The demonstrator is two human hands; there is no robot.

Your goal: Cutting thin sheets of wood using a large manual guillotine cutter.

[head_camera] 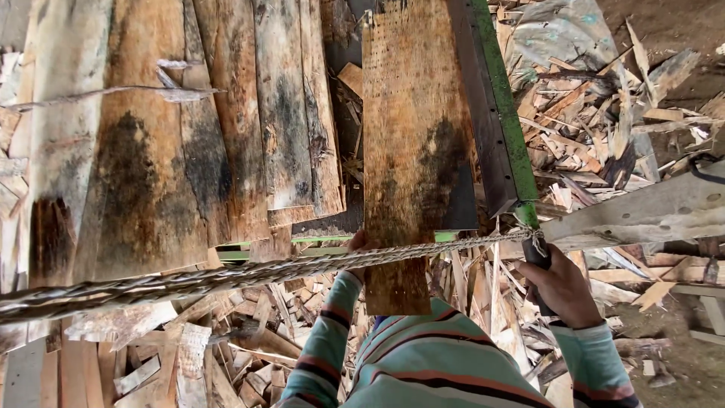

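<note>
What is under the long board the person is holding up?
Under the board you can see wood scraps on the ground and a green metal frame beside it. The left hand is mostly hidden behind it; the right hand grips a dark handle.

Striped long-sleeved top, bare hands

The person is wearing a long-sleeved knit top in pale mint green, crossed by horizontal stripes that are running in bands of rust orange, dark navy and a thin line of cream. The stripes are repeating across the chest and wrapping around both sleeves, spaced widely enough that the mint ground is showing between them. Each sleeve is ending in a plain mint cuff, fitting close at the wrist. The fabric is looking soft and slightly worn, with light creasing along the arms. The left hand (358, 245) and the right hand (563, 289) are wearing no gloves, rings or watch.
</note>
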